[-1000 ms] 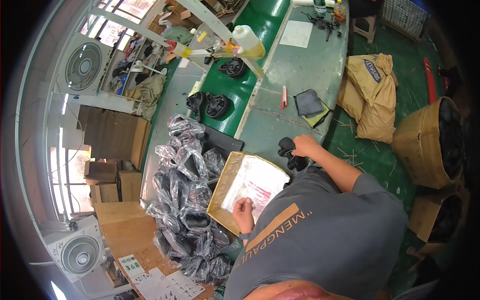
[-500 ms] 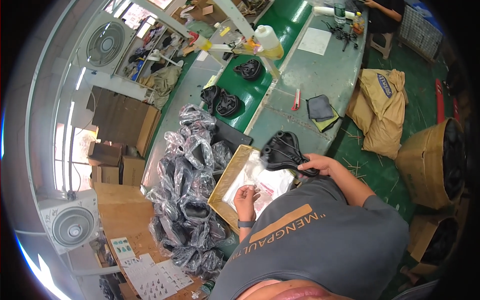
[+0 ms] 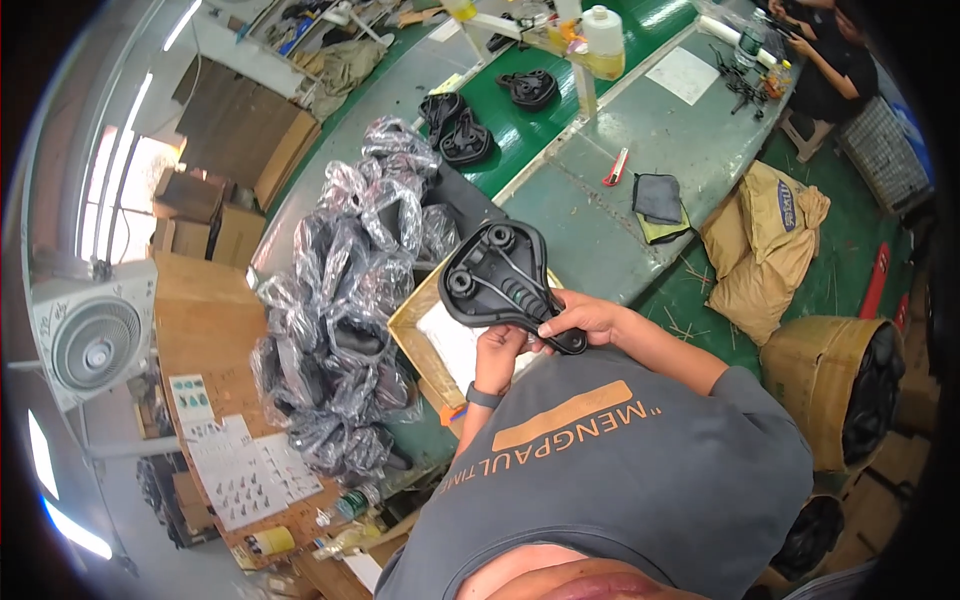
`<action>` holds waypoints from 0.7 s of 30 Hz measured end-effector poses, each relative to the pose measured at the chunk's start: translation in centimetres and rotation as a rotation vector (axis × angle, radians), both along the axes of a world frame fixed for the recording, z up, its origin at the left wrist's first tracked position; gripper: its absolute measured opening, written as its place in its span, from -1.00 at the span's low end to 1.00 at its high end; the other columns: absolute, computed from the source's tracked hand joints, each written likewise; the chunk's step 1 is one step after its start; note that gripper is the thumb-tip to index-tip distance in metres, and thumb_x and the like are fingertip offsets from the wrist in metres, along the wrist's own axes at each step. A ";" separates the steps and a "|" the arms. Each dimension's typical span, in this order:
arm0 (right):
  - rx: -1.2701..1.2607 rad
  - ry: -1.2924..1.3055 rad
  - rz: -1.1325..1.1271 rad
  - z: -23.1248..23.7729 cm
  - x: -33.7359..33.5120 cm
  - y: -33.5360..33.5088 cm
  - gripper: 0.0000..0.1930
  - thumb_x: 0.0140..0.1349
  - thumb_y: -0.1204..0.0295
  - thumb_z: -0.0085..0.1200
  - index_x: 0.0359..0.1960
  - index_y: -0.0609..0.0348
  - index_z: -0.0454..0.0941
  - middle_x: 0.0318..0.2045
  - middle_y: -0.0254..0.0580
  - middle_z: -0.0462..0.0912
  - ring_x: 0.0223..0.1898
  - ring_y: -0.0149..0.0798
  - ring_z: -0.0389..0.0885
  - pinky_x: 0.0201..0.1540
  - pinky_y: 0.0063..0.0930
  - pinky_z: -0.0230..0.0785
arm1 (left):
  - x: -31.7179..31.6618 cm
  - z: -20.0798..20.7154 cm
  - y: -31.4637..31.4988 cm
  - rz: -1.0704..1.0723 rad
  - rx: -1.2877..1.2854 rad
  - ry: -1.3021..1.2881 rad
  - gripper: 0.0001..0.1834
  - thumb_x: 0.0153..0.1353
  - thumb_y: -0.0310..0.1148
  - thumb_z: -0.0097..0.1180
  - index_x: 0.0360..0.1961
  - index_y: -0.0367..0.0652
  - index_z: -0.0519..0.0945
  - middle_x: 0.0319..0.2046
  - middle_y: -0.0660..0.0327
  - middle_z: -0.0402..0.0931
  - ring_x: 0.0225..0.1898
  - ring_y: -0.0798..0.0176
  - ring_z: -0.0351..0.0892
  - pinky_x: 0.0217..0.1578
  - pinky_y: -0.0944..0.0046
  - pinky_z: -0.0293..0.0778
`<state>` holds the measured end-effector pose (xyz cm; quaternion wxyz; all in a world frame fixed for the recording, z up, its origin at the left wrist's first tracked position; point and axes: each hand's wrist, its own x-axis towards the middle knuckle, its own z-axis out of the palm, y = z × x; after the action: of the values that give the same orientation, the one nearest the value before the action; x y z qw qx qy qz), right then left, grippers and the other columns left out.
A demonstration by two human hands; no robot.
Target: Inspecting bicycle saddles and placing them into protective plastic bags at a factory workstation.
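A black bicycle saddle [image 3: 497,280] is tilted in front of my body with its underside facing up, showing rails and two round springs. My right hand [image 3: 582,315] grips it by the narrow nose, thumb on top. Close against the saddle's lower edge is my left hand [image 3: 497,358], its fingers drawn together; the saddle partly covers them, so what they pinch is hidden. Beneath both hands stands an open cardboard box [image 3: 408,330] with white plastic bags [image 3: 447,345] inside. Left of the box lies a heap of saddles in clear plastic bags [image 3: 345,285].
Unwrapped saddles [image 3: 465,138] lie on the green belt. On the bench are a red cutter [image 3: 616,167], folded cloths [image 3: 657,200] and a paper sheet [image 3: 682,76]. Sacks [image 3: 765,250] and a carton of black parts [image 3: 815,390] stand to the right. Another person [image 3: 835,65] sits far right.
The saddle has swung left and nearer to my left hand, turning its underside toward me. My left hand has risen from over the box to the saddle's edge. The view has shifted.
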<state>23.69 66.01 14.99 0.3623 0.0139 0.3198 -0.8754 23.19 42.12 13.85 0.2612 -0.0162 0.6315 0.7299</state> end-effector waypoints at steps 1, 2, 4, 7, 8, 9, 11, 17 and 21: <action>0.005 -0.006 0.020 0.2 0.0 -0.1 -0.39 0.28 0.59 0.34 0.32 0.22 0.34 -0.01 0.01 0.70 -0.09 -0.12 0.80 -0.11 -0.22 0.74 | 0.3 0.5 0.0 0.049 0.065 -0.012 -0.89 0.49 -0.45 0.15 -0.14 -0.27 0.64 -0.25 0.21 0.72 -0.29 0.30 0.73 -0.17 0.26 0.71; 0.039 -0.013 -0.040 0.2 0.0 0.0 -0.40 0.27 0.59 0.35 0.31 0.22 0.34 -0.03 0.01 0.70 -0.11 -0.13 0.79 -0.12 -0.24 0.73 | 0.6 0.4 -0.7 0.134 0.079 -0.037 -0.87 0.50 -0.41 0.17 -0.11 -0.27 0.63 -0.23 0.21 0.72 -0.24 0.27 0.74 -0.14 0.23 0.71; 0.023 -0.055 -0.112 0.3 -0.1 -0.2 -0.46 0.27 0.58 0.35 0.24 0.23 0.39 -0.09 -0.01 0.70 -0.14 -0.15 0.78 -0.13 -0.24 0.70 | 1.1 -0.1 -2.6 0.308 0.265 -0.096 -0.81 0.54 -0.35 0.15 -0.01 -0.26 0.62 -0.12 0.20 0.72 -0.07 0.23 0.73 -0.03 0.16 0.68; -0.117 -0.087 -0.144 -0.9 -0.5 0.5 -0.53 0.28 0.58 0.33 0.20 0.23 0.45 -0.10 -0.02 0.69 -0.13 -0.15 0.75 -0.09 -0.22 0.69 | -0.1 1.2 -5.8 0.633 0.729 -0.161 -0.81 0.56 -0.29 0.11 -0.05 -0.20 0.62 -0.14 0.23 0.72 -0.14 0.31 0.70 -0.05 0.23 0.66; -0.090 -0.091 -0.176 -0.7 -0.4 0.6 -0.53 0.27 0.57 0.32 0.20 0.26 0.49 0.00 -0.02 0.66 -0.06 -0.13 0.72 -0.08 -0.20 0.65 | -0.5 0.9 -8.0 0.652 0.824 -0.140 -0.81 0.57 -0.29 0.09 -0.05 -0.17 0.63 -0.14 0.23 0.72 -0.14 0.32 0.70 -0.07 0.24 0.64; -0.085 -0.091 -0.157 -0.4 -0.5 0.6 -0.53 0.27 0.57 0.32 0.20 0.26 0.49 0.00 -0.02 0.66 -0.06 -0.13 0.72 -0.08 -0.20 0.65 | -0.8 0.5 -9.5 0.667 0.917 -0.118 -0.81 0.58 -0.28 0.06 -0.05 -0.14 0.63 -0.14 0.23 0.73 -0.14 0.33 0.70 -0.08 0.25 0.63; -0.120 0.016 -0.169 -0.1 -0.8 0.9 -0.50 0.25 0.55 0.35 0.22 0.25 0.48 0.00 -0.04 0.66 -0.07 -0.13 0.72 -0.08 -0.20 0.63 | -1.0 3.7 -8.6 0.741 0.792 -0.121 -0.80 0.59 -0.27 0.01 -0.10 -0.10 0.63 -0.24 0.31 0.68 -0.24 0.40 0.63 -0.18 0.34 0.55; 0.156 0.182 -0.022 1.9 -1.4 0.8 -0.21 0.09 0.63 0.40 0.40 0.26 0.35 0.13 -0.07 0.63 0.09 -0.16 0.67 0.13 -0.18 0.57 | -1.2 3.3 -7.9 0.419 0.075 -0.032 -0.87 0.53 -0.33 0.16 -0.02 -0.10 0.63 -0.43 0.47 0.44 -0.55 0.55 0.27 -0.54 0.48 0.20; 0.333 0.538 0.027 1.9 -2.0 -0.2 -0.04 -0.02 0.52 0.53 0.46 0.32 0.28 0.34 -0.15 0.50 0.35 -0.26 0.43 0.47 -0.30 0.20 | -2.3 3.0 -5.2 0.584 0.167 0.148 -0.82 0.51 -0.46 0.11 0.00 -0.22 0.70 -0.16 0.25 0.74 -0.28 0.40 0.68 -0.24 0.36 0.57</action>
<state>21.66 65.86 16.85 0.2690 -0.1633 0.5432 -0.7784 20.92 36.95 16.83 -0.0059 -0.1225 0.5554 0.8225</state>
